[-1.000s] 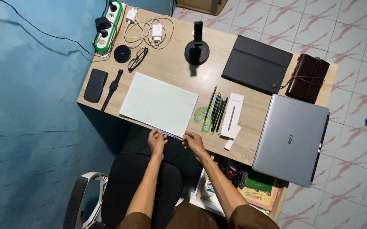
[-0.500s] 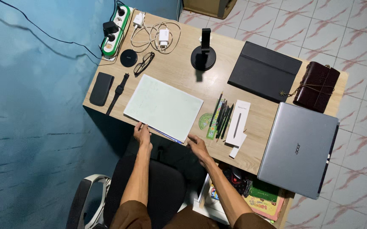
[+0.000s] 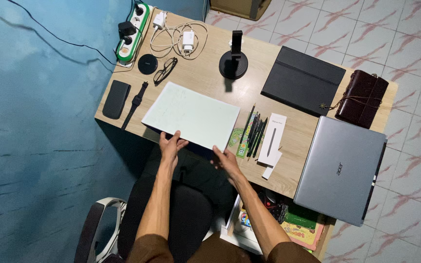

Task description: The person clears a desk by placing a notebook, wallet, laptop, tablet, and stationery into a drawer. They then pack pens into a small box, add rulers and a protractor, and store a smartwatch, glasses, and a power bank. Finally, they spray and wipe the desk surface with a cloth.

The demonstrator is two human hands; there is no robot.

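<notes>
A light wooden rectangular desk (image 3: 205,83) is seen from above, running from the upper left to the lower right of the frame. At its lower right end a closed silver laptop (image 3: 341,168) is laid, and above that a flat black rectangular folio case (image 3: 302,80) and a dark brown leather journal wrapped with a cord (image 3: 361,97).

Left of centre, a pale green-white rectangular pad of paper sheets (image 3: 191,116) is held at its lower edge. That edge is gripped by the left hand (image 3: 170,144) near the lower left corner and by the right hand (image 3: 225,159) near the lower right corner; the hands are kept apart, each closed on the pad.

Just right of the pad, a row of dark pencils (image 3: 253,131) and a white box showing a stylus (image 3: 271,138) are placed. At the upper left, a green-and-white power strip (image 3: 133,29), a black round phone stand (image 3: 233,63) and black-framed glasses (image 3: 164,69) are found.
</notes>
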